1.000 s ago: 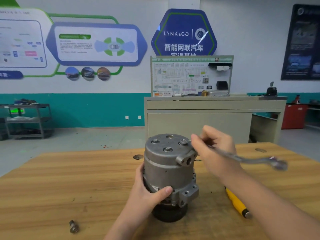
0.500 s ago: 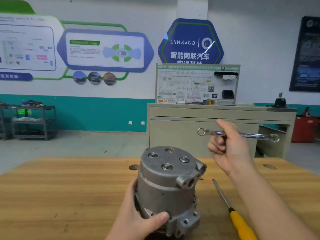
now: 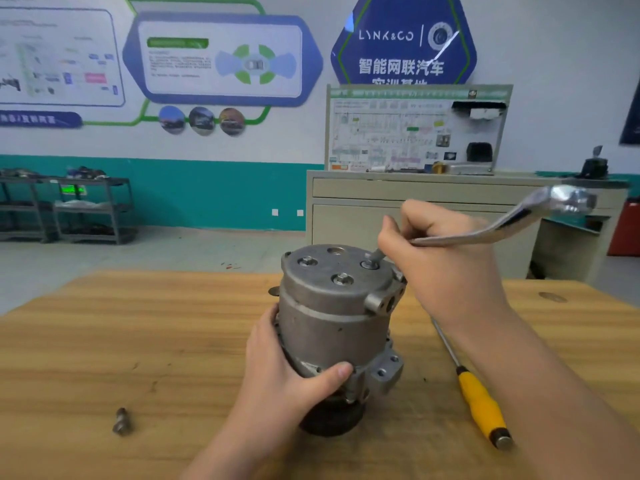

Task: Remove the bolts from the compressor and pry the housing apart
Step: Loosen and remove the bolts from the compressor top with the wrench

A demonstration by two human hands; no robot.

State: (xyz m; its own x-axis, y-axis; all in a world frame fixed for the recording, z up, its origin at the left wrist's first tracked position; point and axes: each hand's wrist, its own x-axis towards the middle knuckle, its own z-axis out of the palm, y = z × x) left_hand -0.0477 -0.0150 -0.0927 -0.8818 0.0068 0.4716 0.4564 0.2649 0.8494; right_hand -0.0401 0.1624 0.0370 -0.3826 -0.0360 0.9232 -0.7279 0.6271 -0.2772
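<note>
Bracing the compressor, upright on the wooden bench, with my left hand wrapped round its lower body against twisting, my right hand grips the ring spanner, seated on the top-right bolt, screwdriver right of the compressor for prying.

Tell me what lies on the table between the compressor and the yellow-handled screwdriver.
Head view: only bare wood of the table lies between the compressor and the screwdriver.

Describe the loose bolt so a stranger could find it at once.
Start at the compressor standing on the wooden table. Look toward the table's near left: the loose bolt lies there alone, small, grey, on its side, while the other bolts sit in the compressor's top.
</note>
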